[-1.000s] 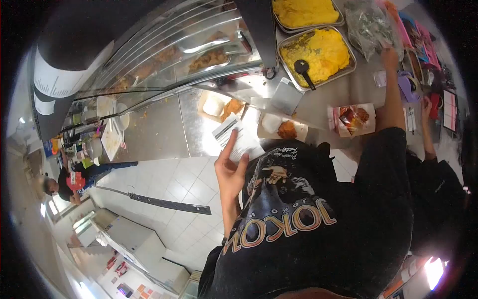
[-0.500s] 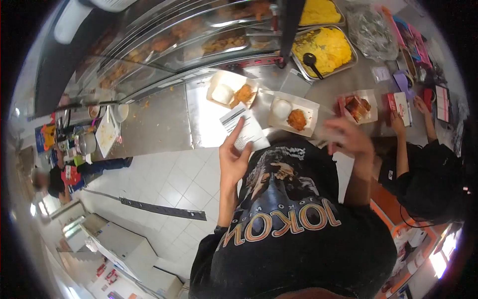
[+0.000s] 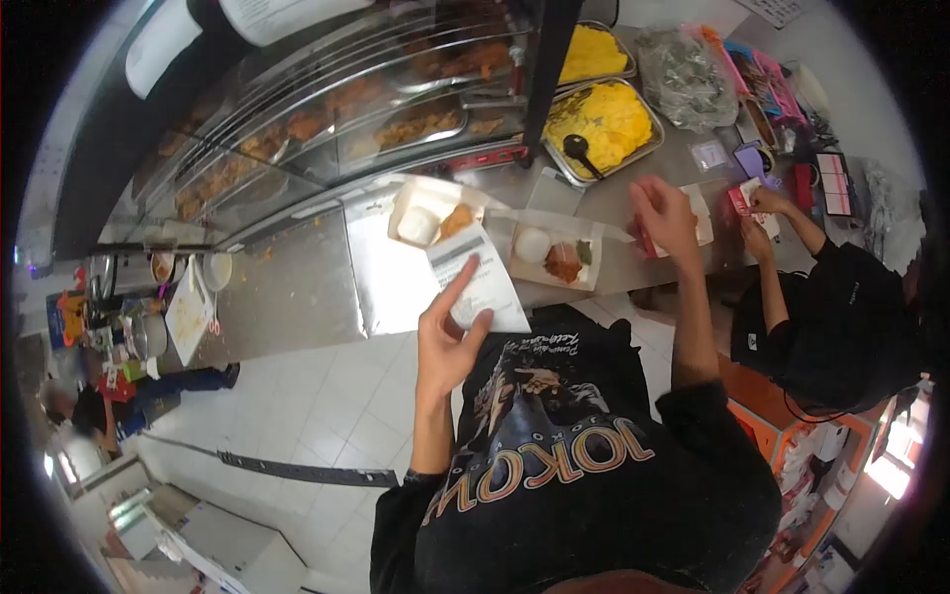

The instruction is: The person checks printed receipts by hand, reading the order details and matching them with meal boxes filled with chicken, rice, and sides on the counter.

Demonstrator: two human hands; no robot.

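My left hand (image 3: 447, 342) grips a white printed receipt (image 3: 485, 287) between thumb and fingers, over the counter's front edge. Behind the receipt, an open paper box (image 3: 404, 235) holds a white mound of rice (image 3: 418, 227) and fried food, partly covered. A second open box (image 3: 586, 281) contains another rice mound (image 3: 532, 244) and a browned piece, with dark red and green items (image 3: 566, 260) on top. My right hand (image 3: 668, 220), fingers curled, is over a third box (image 3: 704, 215) and hides most of it. What those fingers hold, if anything, is hidden.
A glass display case (image 3: 346, 119) with fried food stands behind the counter (image 3: 287, 297). Trays of yellow food (image 3: 614, 119), one with a black ladle (image 3: 579, 155), sit beyond the boxes. At right, a co-worker's hands (image 3: 762, 218) handle a red-and-white box (image 3: 740, 201).
My right hand has moved up over the third box. Dark red and green items now show in the middle box. The left hand still holds the receipt, and the view has shifted.
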